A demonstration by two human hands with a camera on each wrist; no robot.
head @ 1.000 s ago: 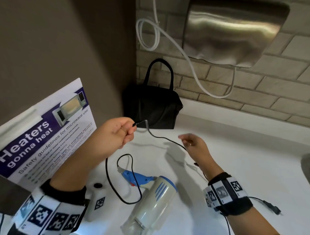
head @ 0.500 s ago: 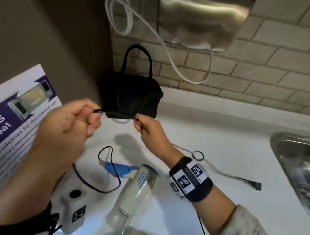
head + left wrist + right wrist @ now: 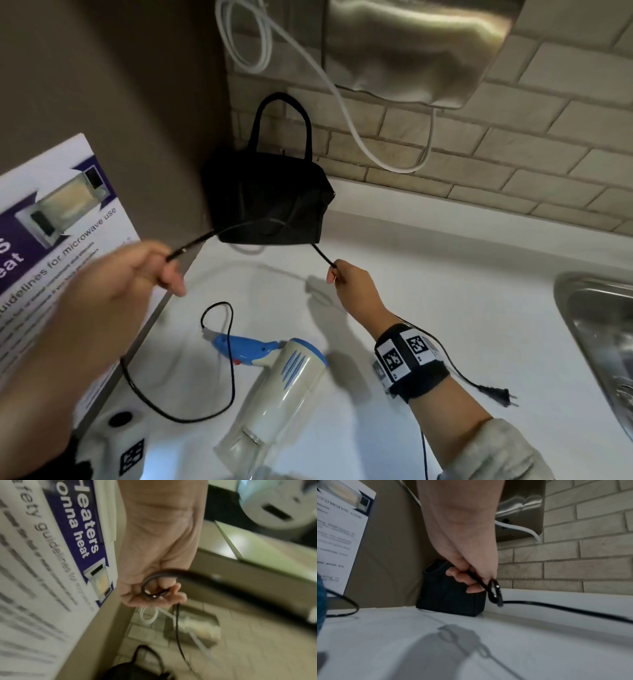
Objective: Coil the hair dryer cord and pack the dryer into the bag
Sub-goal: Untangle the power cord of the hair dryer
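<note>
The left hand (image 3: 113, 284) pinches the black cord (image 3: 239, 224) in curled fingers; the cord arcs across the black bag (image 3: 267, 202) to the right hand (image 3: 352, 284), pinching it likewise. Below the 2 hands, the hair dryer (image 3: 274, 387) lies on the counter (image 3: 445, 274).

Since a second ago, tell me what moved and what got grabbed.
The right hand, empty and open then, has pinched the thin black cord and drawn it rightward, away from the left hand, stretching a span before the black fabric bag. The left hand keeps its grip. The white-and-blue hair dryer and bag stayed put.
</note>
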